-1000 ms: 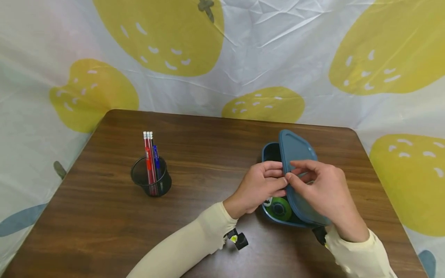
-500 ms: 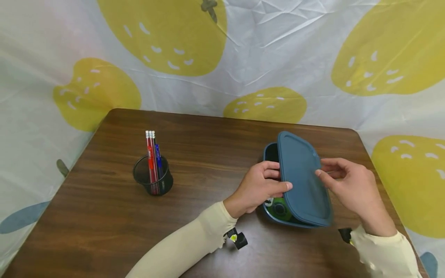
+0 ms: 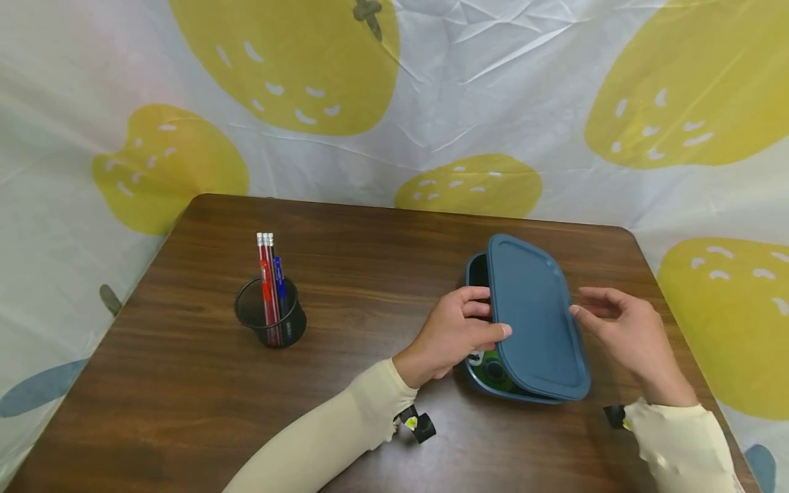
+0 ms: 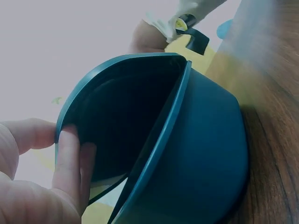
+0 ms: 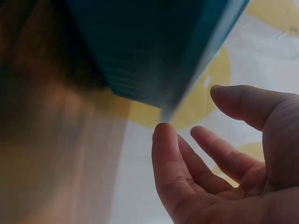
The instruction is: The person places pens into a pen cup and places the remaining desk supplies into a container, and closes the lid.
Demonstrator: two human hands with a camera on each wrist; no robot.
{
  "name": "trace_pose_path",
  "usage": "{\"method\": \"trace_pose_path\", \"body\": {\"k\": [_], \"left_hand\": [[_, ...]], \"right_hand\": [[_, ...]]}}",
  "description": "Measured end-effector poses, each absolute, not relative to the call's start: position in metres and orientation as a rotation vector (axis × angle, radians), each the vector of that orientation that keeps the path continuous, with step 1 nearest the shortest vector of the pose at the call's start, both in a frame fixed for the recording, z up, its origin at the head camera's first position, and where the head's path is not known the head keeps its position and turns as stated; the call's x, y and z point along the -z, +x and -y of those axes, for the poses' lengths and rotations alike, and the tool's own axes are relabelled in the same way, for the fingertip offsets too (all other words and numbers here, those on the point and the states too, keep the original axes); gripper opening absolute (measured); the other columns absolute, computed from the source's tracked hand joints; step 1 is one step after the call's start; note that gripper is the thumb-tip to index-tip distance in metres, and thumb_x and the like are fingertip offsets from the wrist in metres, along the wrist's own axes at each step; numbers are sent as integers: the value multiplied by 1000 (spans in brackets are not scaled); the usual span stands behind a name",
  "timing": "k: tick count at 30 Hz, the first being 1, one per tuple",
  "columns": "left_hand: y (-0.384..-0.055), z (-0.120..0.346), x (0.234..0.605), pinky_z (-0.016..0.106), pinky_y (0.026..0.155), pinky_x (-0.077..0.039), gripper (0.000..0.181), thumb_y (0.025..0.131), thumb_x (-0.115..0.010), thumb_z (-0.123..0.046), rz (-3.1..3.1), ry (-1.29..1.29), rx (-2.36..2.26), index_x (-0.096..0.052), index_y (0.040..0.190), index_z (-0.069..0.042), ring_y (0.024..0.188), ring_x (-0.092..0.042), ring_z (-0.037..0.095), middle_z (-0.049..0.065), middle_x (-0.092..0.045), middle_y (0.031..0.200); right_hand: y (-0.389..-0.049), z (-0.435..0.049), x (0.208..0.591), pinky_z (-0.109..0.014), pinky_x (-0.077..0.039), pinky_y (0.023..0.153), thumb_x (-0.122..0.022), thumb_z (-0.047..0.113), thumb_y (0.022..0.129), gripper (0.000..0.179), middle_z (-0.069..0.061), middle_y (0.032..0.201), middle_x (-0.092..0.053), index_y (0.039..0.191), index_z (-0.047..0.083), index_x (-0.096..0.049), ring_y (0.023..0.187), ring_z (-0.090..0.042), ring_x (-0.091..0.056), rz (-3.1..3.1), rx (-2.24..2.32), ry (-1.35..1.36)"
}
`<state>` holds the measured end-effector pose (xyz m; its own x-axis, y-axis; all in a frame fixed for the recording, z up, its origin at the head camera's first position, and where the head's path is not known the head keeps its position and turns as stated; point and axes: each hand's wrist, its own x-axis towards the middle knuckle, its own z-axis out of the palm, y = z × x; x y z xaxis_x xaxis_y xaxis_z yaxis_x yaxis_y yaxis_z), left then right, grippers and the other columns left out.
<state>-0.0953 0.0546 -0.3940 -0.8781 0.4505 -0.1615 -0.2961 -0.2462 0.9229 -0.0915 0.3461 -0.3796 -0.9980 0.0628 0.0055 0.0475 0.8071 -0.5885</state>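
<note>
A blue lid (image 3: 536, 318) sits tilted over a blue container (image 3: 477, 274), its left edge raised. My left hand (image 3: 456, 332) pinches that raised edge, thumb on top and fingers underneath, as the left wrist view shows at the lid (image 4: 70, 100) over the gap. Through the opening a green round item (image 3: 495, 370) and a small white piece show in part; the rest of the contents is hidden. Beside the lid's right edge, my right hand (image 3: 631, 332) holds nothing, its fingers loosely bent. In the right wrist view its fingertips lie close to the container (image 5: 145, 60).
A black mesh pen cup (image 3: 271, 315) with several pencils and pens (image 3: 267, 281) stands on the left of the brown wooden table (image 3: 185, 383). A white curtain (image 3: 431, 103) with yellow fruit prints hangs behind the table's far edge.
My right hand has let go of the lid's left edge and moved right, to beside its right edge. The lid has come down lower over the container, while my left hand keeps hold.
</note>
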Motion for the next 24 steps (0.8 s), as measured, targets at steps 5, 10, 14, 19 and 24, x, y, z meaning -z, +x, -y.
{"method": "trace_pose_path", "body": {"k": [5, 10, 14, 19, 24], "left_hand": [[-95, -54, 397, 41, 85, -65, 74, 89, -79, 3, -1568, 169, -2141, -47, 155, -3, 94, -76, 20, 14, -69, 128], [-95, -52, 398, 40, 83, -66, 76, 89, -79, 1, -1594, 156, -2128, -45, 157, -5, 93, -76, 20, 14, -70, 128], [-96, -50, 399, 39, 81, -66, 78, 90, -80, 0, -1625, 156, -2106, -44, 158, -8, 91, -76, 19, 13, -70, 126], [-96, -46, 402, 39, 81, -66, 78, 90, -80, -2, -1669, 185, -2070, -44, 159, -10, 91, -76, 19, 13, -71, 125], [-97, -40, 406, 34, 86, -64, 79, 89, -81, -4, -1762, 236, -2020, -44, 159, -6, 102, -74, 17, 16, -70, 131]], "right_hand": [[-94, -350, 394, -18, -59, 74, -68, 45, 103, 65, -27, 141, -65, 150, 2, -56, 91, 18, -59, 2967, -1240, -165], [-95, -350, 401, -24, -62, 77, -67, 43, 104, 64, -25, 141, -63, 152, 2, -55, 93, 12, -63, 2954, -1354, -215], [-94, -349, 402, -23, -62, 76, -68, 40, 104, 62, -23, 137, -64, 150, 1, -56, 92, 10, -64, 2949, -1350, -235], [-92, -347, 402, -20, -61, 74, -70, 36, 103, 61, -26, 135, -65, 149, -1, -56, 91, 13, -63, 2935, -1354, -226], [-88, -346, 399, -17, -60, 73, -72, 36, 102, 61, -26, 135, -66, 149, -1, -57, 91, 17, -62, 2940, -1311, -208]]}}
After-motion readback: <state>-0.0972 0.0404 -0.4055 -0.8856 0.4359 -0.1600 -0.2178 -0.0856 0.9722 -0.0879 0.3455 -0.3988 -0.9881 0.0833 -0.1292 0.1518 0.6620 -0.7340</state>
